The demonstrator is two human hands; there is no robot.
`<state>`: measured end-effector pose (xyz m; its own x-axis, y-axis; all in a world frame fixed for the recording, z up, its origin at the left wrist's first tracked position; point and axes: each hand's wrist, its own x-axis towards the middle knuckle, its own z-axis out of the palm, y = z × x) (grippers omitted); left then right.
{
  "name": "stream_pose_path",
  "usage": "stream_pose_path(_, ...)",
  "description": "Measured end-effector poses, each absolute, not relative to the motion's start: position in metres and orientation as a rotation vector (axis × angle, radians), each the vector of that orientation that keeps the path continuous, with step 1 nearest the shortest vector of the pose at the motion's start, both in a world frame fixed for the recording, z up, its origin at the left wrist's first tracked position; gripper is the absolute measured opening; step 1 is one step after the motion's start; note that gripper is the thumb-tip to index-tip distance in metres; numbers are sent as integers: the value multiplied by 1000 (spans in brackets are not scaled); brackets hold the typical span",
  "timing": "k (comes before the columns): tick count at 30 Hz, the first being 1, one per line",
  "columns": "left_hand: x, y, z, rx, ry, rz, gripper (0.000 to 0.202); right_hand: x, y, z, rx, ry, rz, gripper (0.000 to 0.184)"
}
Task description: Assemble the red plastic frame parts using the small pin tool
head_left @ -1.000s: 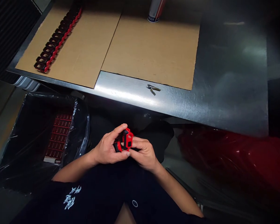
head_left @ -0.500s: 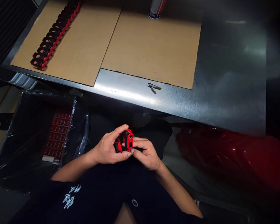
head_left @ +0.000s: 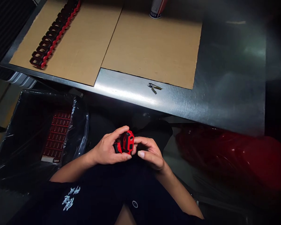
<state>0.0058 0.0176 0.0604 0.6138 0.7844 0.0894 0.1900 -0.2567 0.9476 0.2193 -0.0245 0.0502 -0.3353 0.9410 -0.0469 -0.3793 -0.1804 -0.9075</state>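
Note:
Above my lap, my left hand (head_left: 109,146) grips a red-and-black plastic part (head_left: 129,141) between thumb and fingers. The part has a dark opening and a small dark square on its red face; its exact kind I cannot make out. A second red-and-black piece (head_left: 117,147) shows inside the left palm, and whether the two are joined is hidden. At the part's right side is my right hand (head_left: 151,152), its thumb and fingers apart. The right fingertips reach the part's edge, partly behind it.
A row of similar red-and-black parts (head_left: 53,34) lies on cardboard (head_left: 152,53) over the metal table (head_left: 215,103). Small nippers (head_left: 155,87) and a can (head_left: 156,9) are there too. Left stands a plastic-lined bin (head_left: 21,125) holding stacked red parts (head_left: 56,134); right, a red plastic-covered bulk (head_left: 224,153).
My right thumb has come away from the part and the right hand has opened, shifting slightly right. The left hand keeps its hold almost unmoved.

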Motion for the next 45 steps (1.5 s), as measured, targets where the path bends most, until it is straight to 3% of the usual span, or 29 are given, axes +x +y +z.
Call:
stream_pose_path(15,9,18,56,1979,725,731,93,220,-27,44,-968,-936,1613,36)
stream_pose_path(23,12,17,56,2011,729,711,95,218,-27,48,-1081,-996,1366,23)
stream_pose_path(32,17,16,53,2135,728,738,93,214,-28,50,-1146,-1003,1401,32)
stream_pose_path(45,17,18,49,2254,758,808,78,214,-23,58,-1106,-1223,1174,13)
